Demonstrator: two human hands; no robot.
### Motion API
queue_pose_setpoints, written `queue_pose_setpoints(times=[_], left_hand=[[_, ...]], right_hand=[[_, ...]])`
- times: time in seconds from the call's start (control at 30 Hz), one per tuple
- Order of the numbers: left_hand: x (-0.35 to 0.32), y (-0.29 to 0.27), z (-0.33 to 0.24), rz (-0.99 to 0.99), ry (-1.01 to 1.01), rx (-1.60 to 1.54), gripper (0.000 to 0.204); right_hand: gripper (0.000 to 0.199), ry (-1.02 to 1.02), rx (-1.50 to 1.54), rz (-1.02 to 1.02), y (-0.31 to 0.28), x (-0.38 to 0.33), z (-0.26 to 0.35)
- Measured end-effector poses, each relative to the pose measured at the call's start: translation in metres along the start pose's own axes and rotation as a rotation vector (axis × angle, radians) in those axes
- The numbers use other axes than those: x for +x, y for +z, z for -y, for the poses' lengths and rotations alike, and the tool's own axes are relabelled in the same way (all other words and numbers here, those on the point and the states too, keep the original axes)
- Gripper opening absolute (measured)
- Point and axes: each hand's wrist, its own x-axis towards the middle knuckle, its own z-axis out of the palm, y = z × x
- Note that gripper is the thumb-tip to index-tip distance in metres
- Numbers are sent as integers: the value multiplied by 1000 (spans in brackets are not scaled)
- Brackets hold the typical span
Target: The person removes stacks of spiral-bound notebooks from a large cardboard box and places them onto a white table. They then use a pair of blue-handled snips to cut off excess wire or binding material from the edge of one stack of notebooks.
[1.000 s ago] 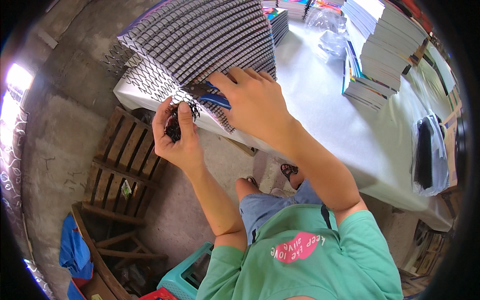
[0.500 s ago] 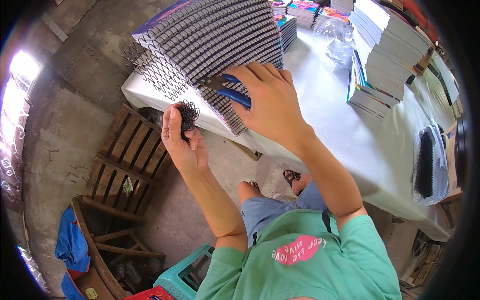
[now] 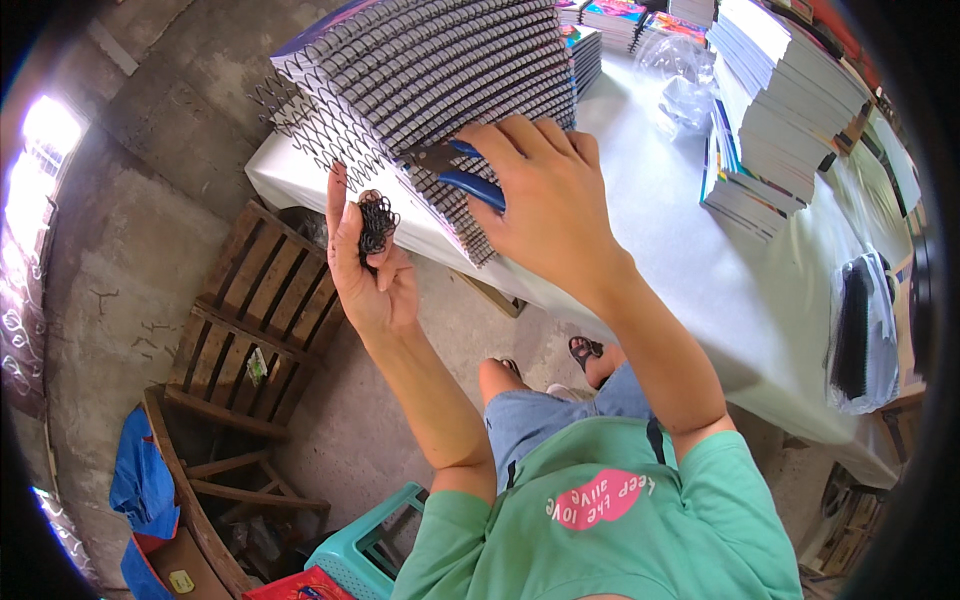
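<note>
A tall stack of spiral-bound notebooks (image 3: 450, 80) stands on the white-covered table, bound edges toward me. Loose ends of black coil (image 3: 320, 135) stick out from its left side. My right hand (image 3: 545, 190) is closed round blue-handled cutting pliers (image 3: 472, 188), whose jaws point left against the notebook spines. Below the coil ends, my left hand (image 3: 375, 285) pinches a bunch of cut black coil pieces (image 3: 376, 222) between thumb and fingers. Its index finger stretches up to the protruding coil ends; whether it touches them I cannot tell.
On the table (image 3: 660, 270) stand a stack of unbound books (image 3: 765, 120), a clear plastic bag (image 3: 680, 85) and bagged black coils (image 3: 855, 330). A wooden pallet (image 3: 250, 320) leans at the left wall. A teal stool (image 3: 365, 545) is beside me.
My left index finger has straightened up toward the coil ends, while the hand keeps the coil pieces. My right hand and the pliers have barely moved.
</note>
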Motion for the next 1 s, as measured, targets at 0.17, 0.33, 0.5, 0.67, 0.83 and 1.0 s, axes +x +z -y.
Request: queue_pose_setpoints(times=[0.17,0.33,0.5,0.67,0.83,1.0], left_hand=[[6,11,-1,-150,-11,210,35],[8,4,-2,-198,8,245,28],[9,3,0,-189,-2,266,24],[12,-1,6,-194,3,212,21],[8,-2,5,-242,-4,178,24],[7,3,2,-223,-35,75,27]], right_hand=[[38,-5,-2,-14,7,0,0],[43,51,39,68,4,2,6],[37,47,125,87,6,6,2],[35,88,143,194,12,3,-5],[40,72,201,137,2,5,-7],[42,-3,98,-55,-4,5,-3]])
